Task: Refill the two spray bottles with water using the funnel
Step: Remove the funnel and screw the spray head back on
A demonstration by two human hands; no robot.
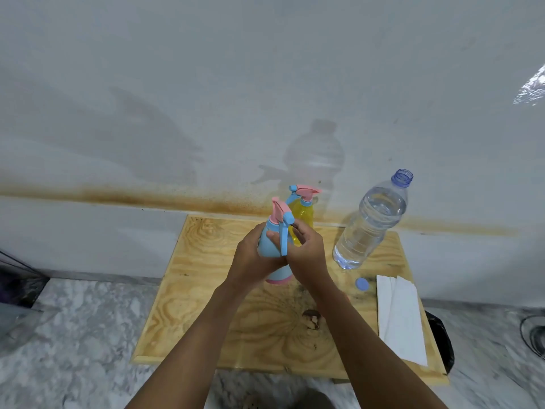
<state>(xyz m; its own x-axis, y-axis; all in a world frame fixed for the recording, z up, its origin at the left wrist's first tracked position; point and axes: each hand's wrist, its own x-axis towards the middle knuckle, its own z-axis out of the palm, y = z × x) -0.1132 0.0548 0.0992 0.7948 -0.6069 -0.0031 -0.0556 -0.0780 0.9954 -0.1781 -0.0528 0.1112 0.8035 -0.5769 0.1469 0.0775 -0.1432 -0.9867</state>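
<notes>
Left hand [250,258] and right hand [306,255] both grasp the blue spray bottle [269,249], mid-surface [206,305]. Yellow spray bottle [302,214] near far edge; water bottle [368,225] right; wood grain left.

The left hand [249,258] and right hand [308,255] hide the blue bottle's [269,249] body and yellow bottle's [302,214] base.

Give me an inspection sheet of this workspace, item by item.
Surface: stained pale plywood board on a grey marbled surface.
Job's things: blue plastic spray bottle with pink trigger head in hand; yellow spray bottle behind it, head on; clear plastic water bottle uncapped, its blue cap on the board; funnel not seen.
Clutter: white folded paper; black bag at the board's right edge.
Grippers: left hand grips the blue bottle's body; right hand curls round its neck.
Cables: dark loop far right, possibly cable.
Surroundings: grey wall, brown stain band.
</notes>
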